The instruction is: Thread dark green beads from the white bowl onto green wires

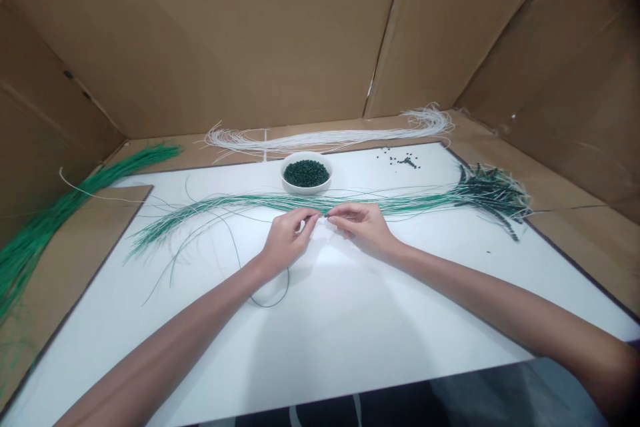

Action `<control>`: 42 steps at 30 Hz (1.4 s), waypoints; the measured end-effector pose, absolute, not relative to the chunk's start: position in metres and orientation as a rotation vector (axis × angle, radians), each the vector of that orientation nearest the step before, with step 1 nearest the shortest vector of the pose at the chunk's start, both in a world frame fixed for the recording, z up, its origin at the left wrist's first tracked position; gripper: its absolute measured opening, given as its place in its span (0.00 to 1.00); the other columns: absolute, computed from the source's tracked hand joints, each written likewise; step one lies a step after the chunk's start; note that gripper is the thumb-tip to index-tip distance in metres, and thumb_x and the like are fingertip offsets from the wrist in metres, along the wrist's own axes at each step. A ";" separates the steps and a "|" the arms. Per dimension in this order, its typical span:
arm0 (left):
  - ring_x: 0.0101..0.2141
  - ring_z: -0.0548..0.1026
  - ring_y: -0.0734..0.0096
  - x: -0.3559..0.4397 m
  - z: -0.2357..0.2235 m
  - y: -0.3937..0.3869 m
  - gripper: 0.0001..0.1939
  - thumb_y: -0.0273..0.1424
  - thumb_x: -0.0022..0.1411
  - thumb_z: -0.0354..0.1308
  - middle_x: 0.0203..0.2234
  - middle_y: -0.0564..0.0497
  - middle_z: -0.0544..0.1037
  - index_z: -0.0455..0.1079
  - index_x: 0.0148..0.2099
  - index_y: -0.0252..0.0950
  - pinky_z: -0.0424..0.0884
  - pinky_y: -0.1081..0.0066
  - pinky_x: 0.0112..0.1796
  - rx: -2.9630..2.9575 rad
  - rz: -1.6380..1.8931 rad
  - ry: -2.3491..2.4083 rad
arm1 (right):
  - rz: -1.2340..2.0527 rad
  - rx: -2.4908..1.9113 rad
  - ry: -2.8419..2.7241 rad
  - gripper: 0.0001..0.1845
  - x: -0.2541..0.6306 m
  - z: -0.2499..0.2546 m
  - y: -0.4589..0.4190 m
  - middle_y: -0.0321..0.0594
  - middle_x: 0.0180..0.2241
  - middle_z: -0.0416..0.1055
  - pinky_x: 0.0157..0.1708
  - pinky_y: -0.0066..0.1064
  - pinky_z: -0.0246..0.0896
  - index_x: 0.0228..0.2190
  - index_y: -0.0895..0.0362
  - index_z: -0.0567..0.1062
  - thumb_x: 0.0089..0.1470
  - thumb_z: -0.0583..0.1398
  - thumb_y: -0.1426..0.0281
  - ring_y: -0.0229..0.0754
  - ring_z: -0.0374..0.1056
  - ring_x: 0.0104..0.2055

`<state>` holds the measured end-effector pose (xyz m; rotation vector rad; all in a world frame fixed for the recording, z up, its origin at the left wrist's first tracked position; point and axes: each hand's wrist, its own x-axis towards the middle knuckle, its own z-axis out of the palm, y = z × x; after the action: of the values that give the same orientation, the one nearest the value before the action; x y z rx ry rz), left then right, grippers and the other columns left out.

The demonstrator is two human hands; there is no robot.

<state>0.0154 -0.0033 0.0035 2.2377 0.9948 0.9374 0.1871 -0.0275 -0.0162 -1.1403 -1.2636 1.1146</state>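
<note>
Grip of your left hand [285, 241] and grip of your right hand [363, 228] are closed together on one small dark bead [326, 215], among thin green strands [240, 204] above white counter [340, 320]. Behind them stands white bowl [306, 191] with dark green beads [306, 173].

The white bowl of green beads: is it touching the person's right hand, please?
Apart: the head view shows the white bowl beyond the right hand, with green strands between them.

Beads [306, 173] in bowl [306, 190] behind cords [260, 201]
</note>
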 end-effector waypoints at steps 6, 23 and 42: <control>0.27 0.69 0.77 0.015 0.001 -0.003 0.10 0.30 0.60 0.47 0.30 0.51 0.75 0.69 0.36 0.35 0.63 0.78 0.28 2.296 0.955 0.953 | 1.093 -1.136 -1.269 0.13 0.188 -0.018 -0.026 0.36 0.20 0.68 0.15 0.24 0.53 0.26 0.60 0.74 0.38 0.64 0.63 0.29 0.56 0.15; 0.31 0.71 0.74 0.014 -0.006 -0.005 0.13 0.28 0.60 0.45 0.32 0.50 0.75 0.68 0.43 0.37 0.65 0.75 0.33 2.471 0.937 0.905 | 1.065 -1.100 -1.407 0.10 0.186 -0.010 -0.031 0.38 0.26 0.68 0.17 0.24 0.54 0.27 0.59 0.75 0.42 0.62 0.65 0.30 0.57 0.18; 0.19 0.60 0.81 0.016 -0.001 -0.005 0.03 0.25 0.52 0.51 0.21 0.56 0.70 0.65 0.32 0.34 0.58 0.80 0.23 2.258 0.992 1.045 | 1.048 -1.166 -1.398 0.11 0.186 -0.013 -0.032 0.34 0.20 0.64 0.18 0.25 0.53 0.26 0.59 0.73 0.42 0.61 0.64 0.30 0.56 0.17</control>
<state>0.0160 -0.0047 -0.0011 2.2578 1.0454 0.9917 0.1860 -0.0323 -0.0133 -1.1657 -1.3979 1.0481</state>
